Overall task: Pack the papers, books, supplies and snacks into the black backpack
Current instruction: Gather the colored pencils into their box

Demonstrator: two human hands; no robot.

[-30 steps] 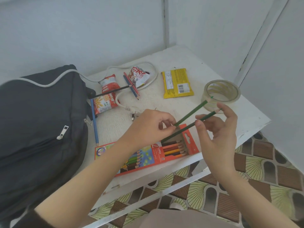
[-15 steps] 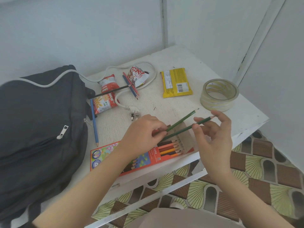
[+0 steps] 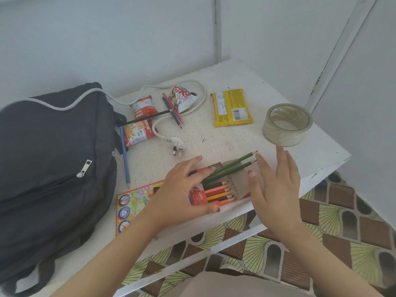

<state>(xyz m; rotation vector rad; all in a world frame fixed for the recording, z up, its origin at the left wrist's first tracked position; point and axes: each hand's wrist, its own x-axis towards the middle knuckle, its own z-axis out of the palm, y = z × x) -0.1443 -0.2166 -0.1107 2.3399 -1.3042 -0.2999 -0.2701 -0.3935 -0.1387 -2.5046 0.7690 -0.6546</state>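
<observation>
- Head view: your left hand (image 3: 184, 189) lies on the pencil box (image 3: 199, 197). Its fingers stretch flat across the top and over the lower ends of two green pencils (image 3: 233, 167), and the thumb runs along the box's near edge. It is pressing, not clutching.
- Your right hand (image 3: 276, 189) is released, with fingers straight and the palm turned toward the box. It holds nothing and sits just beside the box's open end. Whether its fingers touch the pencil tips cannot be told.
- The two green pencils stick out of the open box at a slant, tips pointing toward the tape roll (image 3: 287, 125) near the right edge.
- The pencil box lies at the near edge of the tabletop (image 3: 235, 142) with its flap open, showing a row of orange, yellow and brown pencils.
- The black backpack (image 3: 53, 157) lies on the left of the tabletop, its zipped pocket facing up.
- A white cable (image 3: 201, 93) runs over the backpack's top, loops round the snacks and ends in a plug (image 3: 177, 146).
- A blue pencil (image 3: 125, 155) lies just beside the backpack.
- A red snack bag (image 3: 140, 127) has a black pencil (image 3: 145, 118) lying across it.
- A second snack bag (image 3: 181, 97) sits farther back, with a red and a blue pencil (image 3: 173, 113) beside it.
- A yellow snack packet (image 3: 232, 107) lies flat between that bag and the tape roll.
</observation>
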